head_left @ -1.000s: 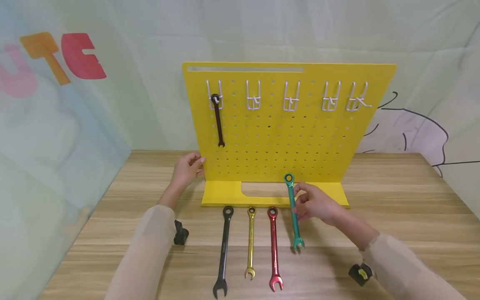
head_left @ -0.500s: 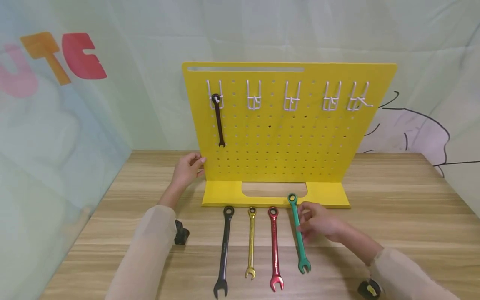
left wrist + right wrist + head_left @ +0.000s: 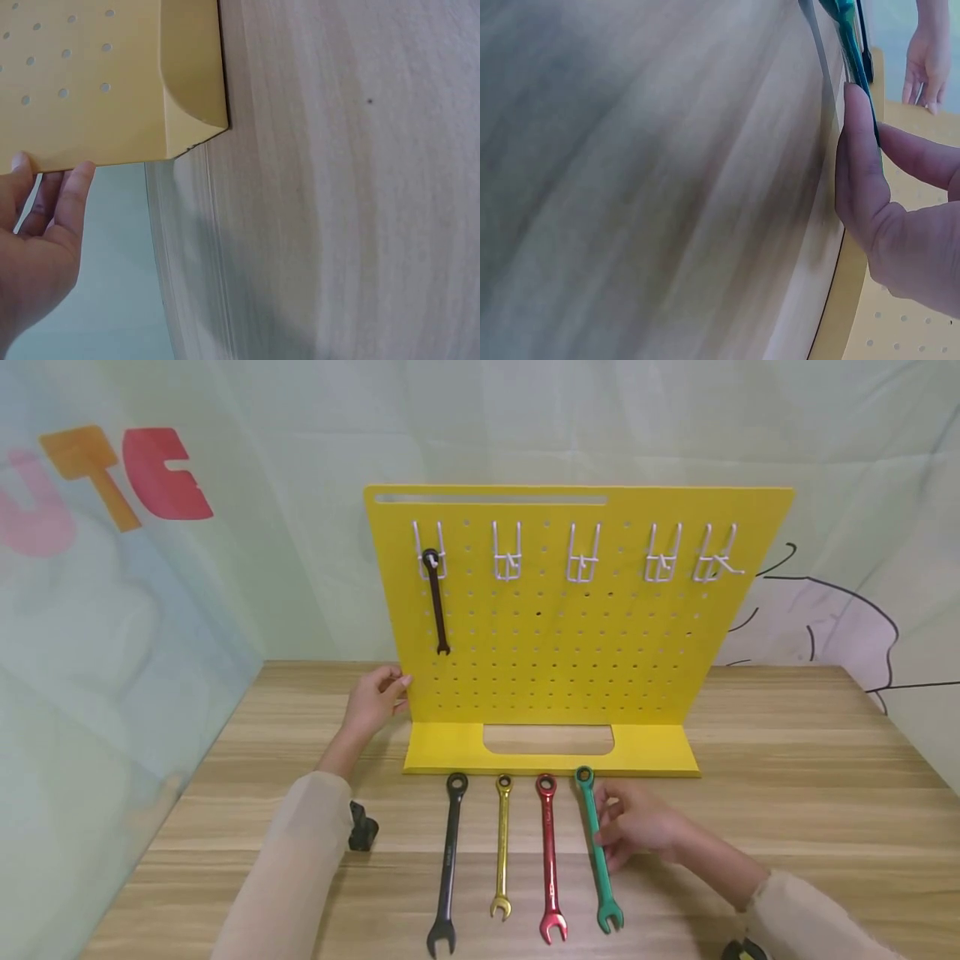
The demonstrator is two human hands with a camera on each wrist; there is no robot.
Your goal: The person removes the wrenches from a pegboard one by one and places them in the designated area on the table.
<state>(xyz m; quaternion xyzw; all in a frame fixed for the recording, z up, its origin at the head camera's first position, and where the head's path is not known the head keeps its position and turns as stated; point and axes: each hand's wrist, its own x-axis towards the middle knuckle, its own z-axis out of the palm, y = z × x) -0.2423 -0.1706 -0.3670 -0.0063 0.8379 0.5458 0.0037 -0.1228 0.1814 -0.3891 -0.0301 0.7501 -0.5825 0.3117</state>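
My right hand [image 3: 637,822] pinches a green combination wrench [image 3: 602,868] by the middle of its shaft, between thumb and fingers. Its ring end points toward the pegboard and its open end toward me. In the right wrist view the wrench [image 3: 847,30] runs up out of the fingertips. To its left, a red wrench [image 3: 550,860], a gold wrench [image 3: 502,852] and a large black wrench [image 3: 450,860] lie in a row on the table. At the yellow pegboard's left edge [image 3: 127,127], my left hand [image 3: 372,702] holds the board between thumb and fingers.
A small dark wrench [image 3: 437,606] hangs from the leftmost white hook of the upright yellow pegboard [image 3: 570,643]. Several more white hooks [image 3: 582,560] carry nothing. The board's base [image 3: 442,747] has a cut-out, and its front edge lies just beyond the wrenches' ring ends.
My right hand has brought the green wrench down and toward me, from over the board's base to beside the red wrench. The left hand stays at the board's edge.
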